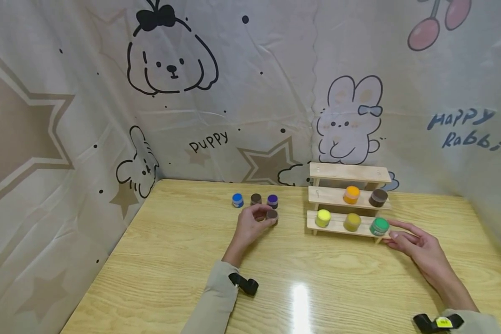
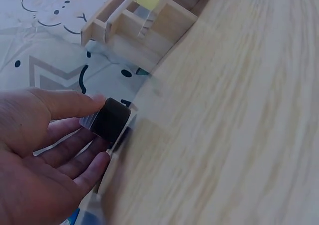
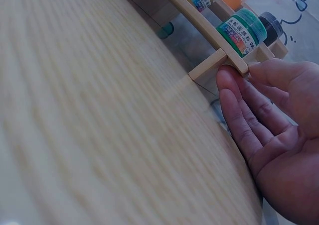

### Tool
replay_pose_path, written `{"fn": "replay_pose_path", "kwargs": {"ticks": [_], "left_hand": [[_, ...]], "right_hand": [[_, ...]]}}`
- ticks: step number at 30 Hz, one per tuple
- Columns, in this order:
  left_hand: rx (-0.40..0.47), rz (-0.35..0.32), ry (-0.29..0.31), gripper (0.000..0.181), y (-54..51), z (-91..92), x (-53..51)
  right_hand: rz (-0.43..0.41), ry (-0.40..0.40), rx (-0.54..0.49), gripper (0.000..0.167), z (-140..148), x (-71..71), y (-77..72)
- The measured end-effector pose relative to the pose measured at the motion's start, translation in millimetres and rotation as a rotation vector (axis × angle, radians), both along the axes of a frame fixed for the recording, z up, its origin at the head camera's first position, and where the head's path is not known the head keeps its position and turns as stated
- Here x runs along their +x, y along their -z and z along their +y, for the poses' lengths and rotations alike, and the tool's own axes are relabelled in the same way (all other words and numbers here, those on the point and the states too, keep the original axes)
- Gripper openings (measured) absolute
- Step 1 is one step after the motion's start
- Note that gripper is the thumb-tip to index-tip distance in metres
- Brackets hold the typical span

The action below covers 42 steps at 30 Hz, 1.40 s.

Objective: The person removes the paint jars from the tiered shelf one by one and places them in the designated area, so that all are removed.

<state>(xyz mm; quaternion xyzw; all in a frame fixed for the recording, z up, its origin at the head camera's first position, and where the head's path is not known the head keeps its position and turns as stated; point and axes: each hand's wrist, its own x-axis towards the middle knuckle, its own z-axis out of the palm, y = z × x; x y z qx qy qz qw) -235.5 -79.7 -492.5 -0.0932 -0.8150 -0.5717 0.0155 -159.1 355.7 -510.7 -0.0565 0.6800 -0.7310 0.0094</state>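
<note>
My left hand (image 1: 250, 227) pinches a small dark paint jar (image 2: 112, 119) between thumb and fingers, at the near side of a group of jars. Just behind it stand a blue jar (image 1: 237, 200), a dark brown jar (image 1: 256, 199) and a purple jar (image 1: 272, 201). With thumb above and fingers beneath, my right hand (image 1: 421, 250) grips the right end of the lowest step of a three-tier wooden rack (image 1: 348, 172). A green paint jar (image 3: 243, 32) sits on that step right beside the fingers.
The rack's lowest step also bears a yellow jar (image 1: 323, 218) and an ochre jar (image 1: 352, 222). On its middle step are an orange jar (image 1: 351, 195) and a dark jar (image 1: 378, 198). A printed curtain (image 1: 259, 102) hangs behind the wooden table (image 1: 150, 260).
</note>
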Motion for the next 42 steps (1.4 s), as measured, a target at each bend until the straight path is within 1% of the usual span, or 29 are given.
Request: {"fn": "replay_pose_path", "kwargs": {"ticks": [4,7,12,19,29,35,38,42], "left_hand": [[-0.021,0.004,-0.001,0.029,1.3,0.3,-1.3],[-0.029,0.011,0.008,0.029,4.6,-1.2,-3.1],[-0.016,0.001,0.022,0.03,7.2,-4.7,-4.3],[-0.007,-0.002,0.024,0.031,7.0,-3.0,-4.4],[-0.018,0.009,0.038,0.032,3.5,-2.9,-2.1],[-0.011,0.037,0.048,0.032,-0.7,-0.3,-3.0],[0.004,0.049,0.046,0.03,-4.4,1.5,-2.2],[0.008,0.047,0.042,0.029,-12.4,4.1,1.1]], "right_hand": [[0.006,0.003,-0.001,0.037,0.4,0.2,0.0],[0.018,-0.005,-0.003,0.038,1.0,0.1,0.8],[0.025,-0.01,0.003,0.038,0.7,-0.3,1.8],[0.028,-0.014,-0.007,0.037,1.3,-0.1,1.9],[0.026,-0.006,-0.003,0.037,0.6,-0.7,2.2],[0.023,0.001,0.007,0.036,0.6,-1.7,1.6],[0.021,0.002,0.01,0.036,0.9,-1.7,1.4],[0.014,0.0,0.017,0.037,1.3,-1.2,2.2]]}}
